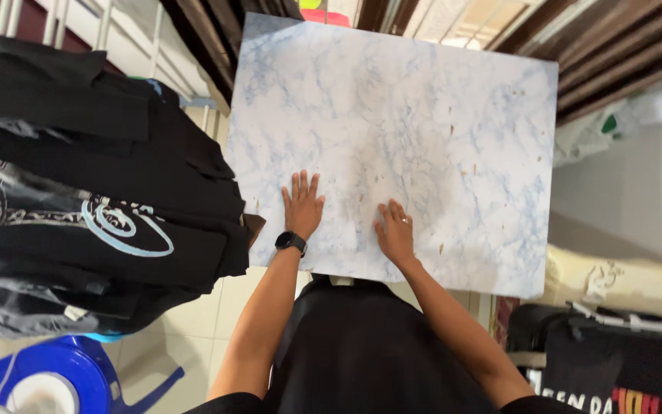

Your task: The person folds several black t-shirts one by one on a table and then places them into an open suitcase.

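A square table [438, 115] with a white and blue marbled top fills the middle of the view. My left hand [302, 205] lies flat on it near the front edge, fingers spread, a black watch [290, 242] on the wrist. My right hand [396, 232] rests palm down beside it, a ring on one finger. Neither hand holds anything. The two hands are about a hand's width apart.
A pile of black garments [93, 207] with pale blue prints lies to the left, touching the table's left edge. A blue plastic chair [63, 376] stands at the bottom left on a tiled floor. Dark clothing [614, 360] and a cream bundle [622, 280] sit at the right.
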